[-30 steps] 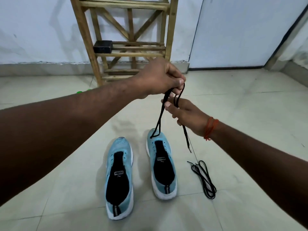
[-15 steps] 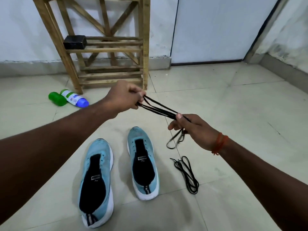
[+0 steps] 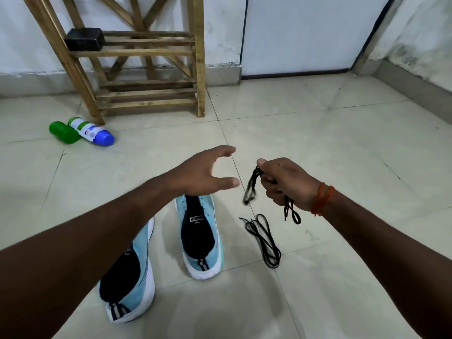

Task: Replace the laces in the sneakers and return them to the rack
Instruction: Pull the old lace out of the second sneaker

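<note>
**While the loose lace (image 3: 263, 239) lies on the floor (image 3: 342, 148), the bunched lace (image 3: 252, 184) sits in the right hand (image 3: 286, 182)**

Since size sets my order, I start with the one wooden rack (image 3: 199, 69), standing beyond the shoes. It is rigid and not a thing to lift.

Next come two pale-blue sneakers, both unlaced, side by side on the tiles. The farther sneaker (image 3: 218, 243) is in plain sight and the nearer sneaker (image 3: 145, 277) is half under the left forearm. From my seat I judge them light, soft in the upper and firm at the white sole. I would take each by the heel collar.

Two bottles lie by the rack's foot, a green bottle (image 3: 63, 133) and a white bottle (image 3: 91, 132), and one black block (image 3: 84, 39) sits on a shelf.

Smallest are the two black laces, which I judge limp, thin, quick to tangle and best taken near a tip. The loose lace is coiled just beside the farther sneaker. The right hand grips the bunched one, with loops dangling above and below the fist. The left hand (image 3: 205, 174) hovers spread, holding nothing.
</note>
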